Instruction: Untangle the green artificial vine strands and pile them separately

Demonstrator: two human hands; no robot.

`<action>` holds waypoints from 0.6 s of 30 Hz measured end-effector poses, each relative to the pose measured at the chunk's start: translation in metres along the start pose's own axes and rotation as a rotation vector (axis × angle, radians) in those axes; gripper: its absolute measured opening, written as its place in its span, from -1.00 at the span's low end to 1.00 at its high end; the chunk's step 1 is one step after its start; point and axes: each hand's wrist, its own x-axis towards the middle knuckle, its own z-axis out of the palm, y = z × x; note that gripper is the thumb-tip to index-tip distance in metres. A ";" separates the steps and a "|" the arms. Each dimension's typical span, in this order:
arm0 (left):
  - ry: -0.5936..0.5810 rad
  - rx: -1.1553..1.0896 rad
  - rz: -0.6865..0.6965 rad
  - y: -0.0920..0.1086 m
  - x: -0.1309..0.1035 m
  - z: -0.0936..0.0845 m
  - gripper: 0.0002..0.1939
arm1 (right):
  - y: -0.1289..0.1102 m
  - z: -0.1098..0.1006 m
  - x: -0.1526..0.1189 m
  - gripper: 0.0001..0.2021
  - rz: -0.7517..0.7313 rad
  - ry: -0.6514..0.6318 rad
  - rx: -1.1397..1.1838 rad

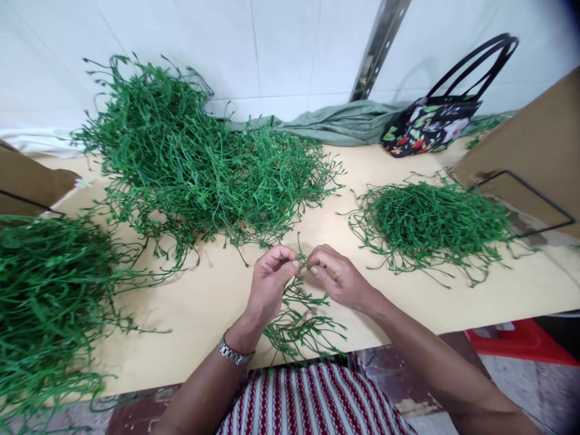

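Note:
My left hand (pixel 269 281), with a watch on its wrist, is closed in a pinch on a thin green plastic-looking stem (pixel 299 244). Fingertips of my right hand (pixel 339 277) pinch the same small green piece from the other side. Whether it is one stem or two joined pieces cannot be made out. Just below both hands, a small loose bunch of green stems (pixel 301 329) lies at the table's near edge. The large tangled heap of green stems (pixel 181 151) rises beyond my left hand. Another pile of stems (pixel 439 217) lies to the right of my right hand.
One more heap of stems (pixel 45 290) covers the left end of the table (pixel 181 332). Cardboard boxes stand at the left (pixel 31 178) and right (pixel 534 145). Against the wall are a flowered handbag (pixel 430 130) and grey-green cloth (pixel 344 121). A red stool (pixel 521 341) is below, right.

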 end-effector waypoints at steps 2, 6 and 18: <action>0.012 0.020 0.012 0.000 0.000 0.000 -0.95 | 0.001 0.001 0.001 -0.88 -0.052 0.003 -0.070; 0.005 0.044 0.011 -0.001 0.001 -0.002 -0.95 | 0.001 0.001 0.003 -0.90 -0.049 -0.022 -0.074; -0.030 0.164 -0.036 -0.001 0.003 -0.001 -0.92 | 0.002 0.008 0.000 -0.89 -0.073 0.024 -0.140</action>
